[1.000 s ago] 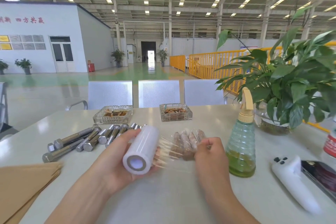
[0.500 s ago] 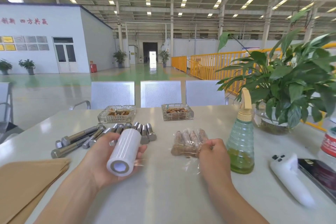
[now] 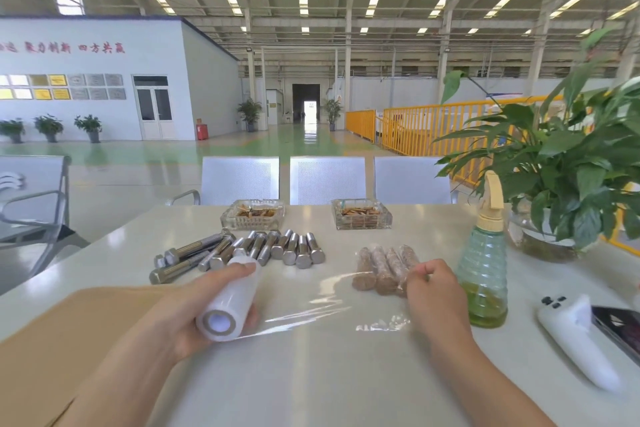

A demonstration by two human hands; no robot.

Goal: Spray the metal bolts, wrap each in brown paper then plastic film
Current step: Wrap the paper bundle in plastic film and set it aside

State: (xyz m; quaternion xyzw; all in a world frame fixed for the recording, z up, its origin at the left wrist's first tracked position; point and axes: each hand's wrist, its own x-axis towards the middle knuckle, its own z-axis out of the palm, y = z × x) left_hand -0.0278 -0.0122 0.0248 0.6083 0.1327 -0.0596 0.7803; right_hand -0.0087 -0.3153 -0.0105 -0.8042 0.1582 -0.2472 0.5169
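Observation:
My left hand (image 3: 194,308) grips a white roll of plastic film (image 3: 230,302) just above the table (image 3: 311,374). A clear sheet of film (image 3: 311,308) stretches from the roll rightward over the tabletop to my right hand (image 3: 434,291), whose fingers pinch its far edge beside several wrapped bolts (image 3: 382,269) in brown paper and film. Several bare metal bolts (image 3: 242,250) lie in a row behind the roll. A green spray bottle (image 3: 483,267) stands upright just right of my right hand. Brown paper sheets (image 3: 52,340) lie stacked at the left.
Two glass trays (image 3: 252,215) (image 3: 362,215) sit at the table's far side. A potted plant (image 3: 568,184) fills the right rear. A white handheld device (image 3: 578,340) and a dark phone (image 3: 620,326) lie at the right edge. Grey chairs (image 3: 327,178) stand behind the table.
My left hand has carried the roll leftward and down, away from my right hand, drawing out a longer sheet of film over the table. The wrapped bolts now lie on the table.

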